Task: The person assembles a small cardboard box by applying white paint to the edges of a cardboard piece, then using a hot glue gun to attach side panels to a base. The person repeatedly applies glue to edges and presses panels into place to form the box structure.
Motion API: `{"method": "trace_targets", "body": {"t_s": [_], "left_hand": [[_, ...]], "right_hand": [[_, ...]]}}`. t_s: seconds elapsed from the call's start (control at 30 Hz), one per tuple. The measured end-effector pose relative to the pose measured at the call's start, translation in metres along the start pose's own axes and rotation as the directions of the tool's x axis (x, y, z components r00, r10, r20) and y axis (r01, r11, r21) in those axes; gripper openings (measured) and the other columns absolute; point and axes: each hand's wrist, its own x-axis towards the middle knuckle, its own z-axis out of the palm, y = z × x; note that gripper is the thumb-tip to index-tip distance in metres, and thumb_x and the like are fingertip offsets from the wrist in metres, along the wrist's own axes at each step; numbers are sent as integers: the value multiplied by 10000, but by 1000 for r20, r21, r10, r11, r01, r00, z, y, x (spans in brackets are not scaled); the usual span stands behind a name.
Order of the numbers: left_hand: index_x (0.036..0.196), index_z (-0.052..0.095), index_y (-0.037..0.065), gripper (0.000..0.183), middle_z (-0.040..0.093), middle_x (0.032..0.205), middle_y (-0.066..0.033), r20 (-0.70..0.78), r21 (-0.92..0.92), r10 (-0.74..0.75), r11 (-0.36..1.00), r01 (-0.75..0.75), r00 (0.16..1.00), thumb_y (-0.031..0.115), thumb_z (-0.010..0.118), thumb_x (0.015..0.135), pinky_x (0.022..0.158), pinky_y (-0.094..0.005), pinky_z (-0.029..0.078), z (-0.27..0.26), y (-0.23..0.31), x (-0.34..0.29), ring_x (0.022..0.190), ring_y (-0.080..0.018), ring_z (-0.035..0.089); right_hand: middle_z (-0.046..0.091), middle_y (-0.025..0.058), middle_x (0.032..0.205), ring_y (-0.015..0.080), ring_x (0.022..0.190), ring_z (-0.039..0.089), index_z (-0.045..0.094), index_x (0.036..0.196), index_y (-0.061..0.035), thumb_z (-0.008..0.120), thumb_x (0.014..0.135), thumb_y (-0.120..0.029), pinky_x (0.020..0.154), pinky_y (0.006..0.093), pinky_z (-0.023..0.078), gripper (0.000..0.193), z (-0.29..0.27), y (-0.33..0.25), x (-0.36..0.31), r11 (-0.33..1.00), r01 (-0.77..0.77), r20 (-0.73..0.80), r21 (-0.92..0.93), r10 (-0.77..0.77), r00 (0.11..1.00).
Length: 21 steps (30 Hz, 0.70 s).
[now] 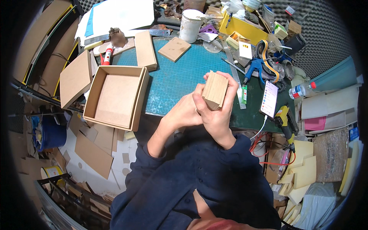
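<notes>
Currently, right hand (219,122) grips wooden block (215,91) above the counter (241,119); left hand (181,111) sits alongside, grip unclear. Box (117,94) at block's 9 o'clock stands formed, uncovered; handling judged under way, block not yet set down.

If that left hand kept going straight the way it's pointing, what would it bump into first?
Probably the right hand and the pale wooden block it grips: the left hand points forward and rightward, close against them. Which comes first is unclear, as the hands overlap.
</notes>
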Motion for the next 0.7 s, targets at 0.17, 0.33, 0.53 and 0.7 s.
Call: {"method": "trace_targets", "body": {"t_s": [0.17,0.33,0.53,0.7], "left_hand": [[1264,459,36,733,630,1052,-206,-12,-50,-42,998,42,999,208,809,643,813,-472,533,1,-6,-2,977,-440,639],[1202,473,49,703,655,997,-204,-8,-26,-10,1000,10,1000,196,819,608,773,-472,517,8,-8,0,938,-437,641],[1189,500,31,665,654,996,-193,-29,-48,-40,998,39,999,183,810,622,783,-445,525,9,-5,0,921,-409,653],[1181,548,-13,601,658,1000,-181,-28,-76,-80,994,78,996,152,786,654,801,-390,541,8,-3,-1,891,-348,681]], "right_hand": [[567,172,1315,252,1242,533,458,1378,49,317,979,-689,1081,387,377,850,-39,-20,28,998,40,270,42,-50,962],[704,65,1028,122,997,652,681,1146,7,579,1017,-230,914,282,501,288,-79,-48,92,944,-316,547,-96,316,775],[711,13,915,62,828,646,704,943,-12,716,936,-204,747,229,512,193,-83,-38,128,900,-375,725,-221,409,554],[670,-4,844,43,762,607,663,903,-10,695,941,-158,668,219,492,156,-72,-43,123,928,-180,646,-325,357,675]]}}
